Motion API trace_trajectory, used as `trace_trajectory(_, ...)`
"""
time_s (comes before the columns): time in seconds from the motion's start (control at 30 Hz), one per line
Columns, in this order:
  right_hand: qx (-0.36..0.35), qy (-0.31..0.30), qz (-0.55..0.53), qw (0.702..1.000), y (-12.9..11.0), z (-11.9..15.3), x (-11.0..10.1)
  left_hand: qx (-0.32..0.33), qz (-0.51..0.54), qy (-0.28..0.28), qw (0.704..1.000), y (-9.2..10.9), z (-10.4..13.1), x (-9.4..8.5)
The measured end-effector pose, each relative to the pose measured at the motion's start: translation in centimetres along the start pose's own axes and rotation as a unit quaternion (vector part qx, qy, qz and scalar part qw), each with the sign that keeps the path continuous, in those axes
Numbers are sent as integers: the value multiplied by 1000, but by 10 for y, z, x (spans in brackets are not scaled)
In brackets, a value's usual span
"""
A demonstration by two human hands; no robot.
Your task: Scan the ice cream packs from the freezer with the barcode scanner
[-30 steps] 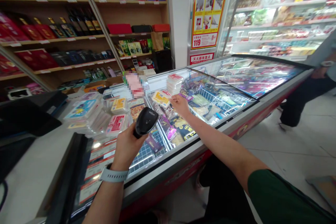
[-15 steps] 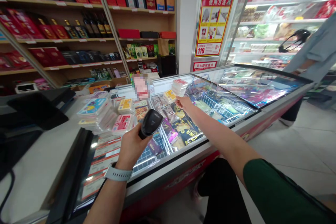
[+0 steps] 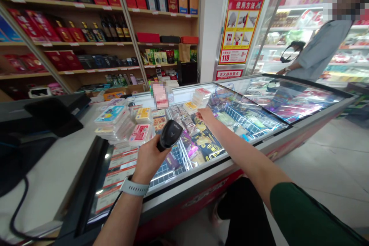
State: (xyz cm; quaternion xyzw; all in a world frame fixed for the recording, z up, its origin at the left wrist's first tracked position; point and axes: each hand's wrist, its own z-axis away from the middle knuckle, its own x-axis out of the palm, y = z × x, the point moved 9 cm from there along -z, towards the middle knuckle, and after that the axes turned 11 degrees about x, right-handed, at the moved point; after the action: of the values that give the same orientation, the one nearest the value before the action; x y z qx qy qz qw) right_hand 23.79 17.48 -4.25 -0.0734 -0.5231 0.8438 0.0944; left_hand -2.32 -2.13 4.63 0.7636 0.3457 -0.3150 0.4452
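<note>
A black handheld scanner [image 3: 170, 133] is gripped in my left hand [image 3: 150, 159], above the glass-topped freezer [image 3: 207, 169]. My right hand [image 3: 204, 114] reaches out over the glass, its fingers curled beside a yellow-labelled box [image 3: 190, 107]. Whether those fingers hold anything is too small to tell. Behind that box stands a stack of clear boxes with a red label [image 3: 201, 96]. Nearer my left hand lie a red-labelled box [image 3: 141, 133], another yellow-labelled box [image 3: 143, 115] and a stack with a blue label [image 3: 111, 117].
A dark screen [image 3: 53, 115] and a cable stand on the counter [image 3: 43, 177] at left. Shelves of boxes and bottles line the back wall. A person in grey [image 3: 323, 54] stands beyond the freezer's far right end.
The view has shifted slightly left, so most things appear further right. The person in grey has come further into view. Both my hands keep nearly the same poses.
</note>
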Motion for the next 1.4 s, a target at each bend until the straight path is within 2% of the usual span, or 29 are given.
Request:
trace_trajectory(0.13,-41,-11,32,999,11,14,-3,3,1,-10,1000,0,0,3)
trace_trajectory(0.27,-95,-11,48,994,10,30,-6,12,-4,-4,1000,1,0,3)
trace_trajectory(0.37,-125,-10,54,991,5,43,-5,8,-18,9,1000,1,3,-6)
trace_trajectory(0.47,-138,-13,68,988,5,57,2,-7,-29,28,999,-2,12,-24)
trace_trajectory(0.53,-141,-27,85,986,9,68,15,-22,-35,47,998,-5,23,-39)
trace_trajectory(0.6,-140,-52,105,983,14,82,36,-48,-46,65,996,-11,36,-55)
trace_trajectory(0.83,-140,-185,180,956,39,144,141,-138,-40,139,980,-35,89,-102)
trace_trajectory(0.93,-135,-216,204,945,47,165,172,-172,-53,147,973,-43,109,-112)
trace_trajectory(1.03,-136,-200,227,943,49,174,187,-191,-64,148,968,-50,125,-118)
trace_trajectory(1.2,-181,-101,256,944,36,177,188,-205,-55,152,965,-60,142,-119)
trace_trajectory(1.4,-78,-191,185,961,52,173,199,-216,-74,146,962,-63,144,-118)
